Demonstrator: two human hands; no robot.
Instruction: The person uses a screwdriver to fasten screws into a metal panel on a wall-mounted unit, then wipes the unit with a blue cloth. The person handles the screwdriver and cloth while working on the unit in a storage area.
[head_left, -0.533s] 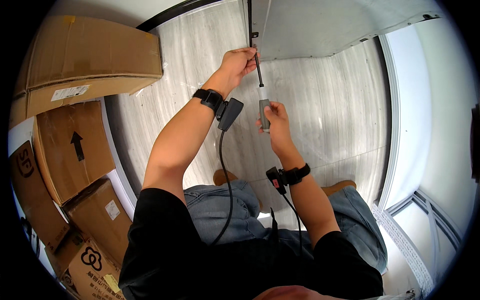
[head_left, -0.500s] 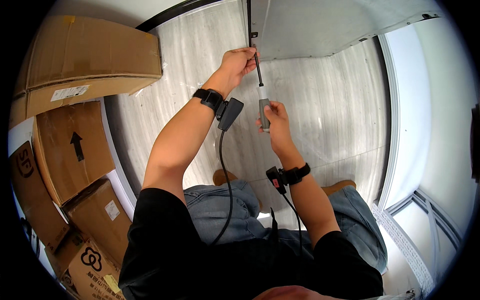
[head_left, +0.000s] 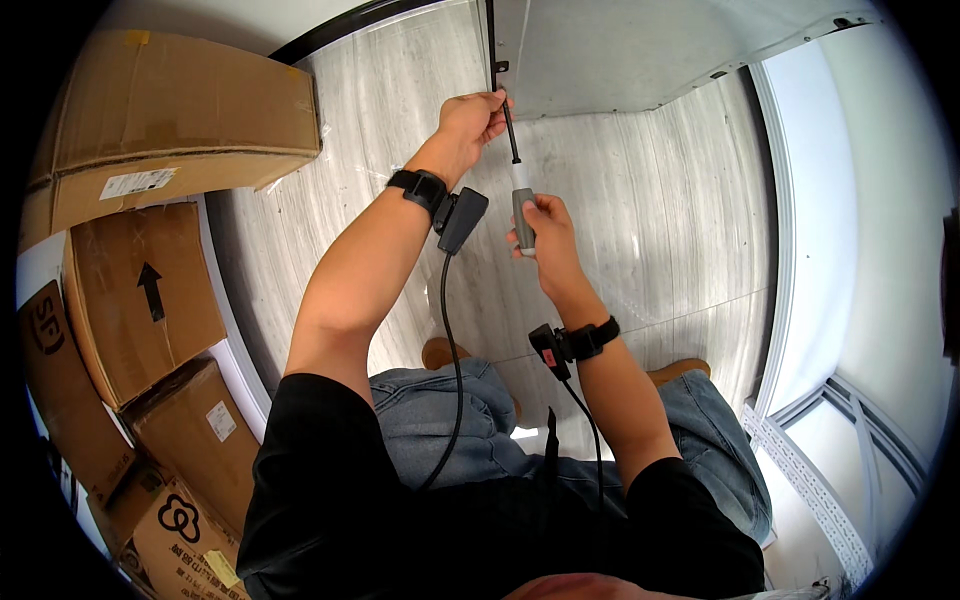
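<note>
My right hand [head_left: 545, 225] is closed around the grey handle of a screwdriver [head_left: 523, 222] with a long dark shaft. My left hand [head_left: 475, 125] pinches the upper end of that shaft at the edge of a large grey metal panel [head_left: 630, 55]. A dark strip [head_left: 492, 35] runs along this edge, with a small black tab [head_left: 502, 67] just above my fingers; the screwdriver's tip is hidden by them. Both of my wrists wear black straps with small devices [head_left: 461, 215] and cables.
Several cardboard boxes [head_left: 140, 290] are stacked at the left. Pale wood-look flooring [head_left: 650, 250] lies under my feet. White frame edging [head_left: 800, 230] and a perforated strip [head_left: 800, 480] run along the right, and a dark rail [head_left: 340, 30] borders the top left.
My hands and the screwdriver appear slightly higher and further left in the picture, as does the panel's edge. The grip of both hands looks the same.
</note>
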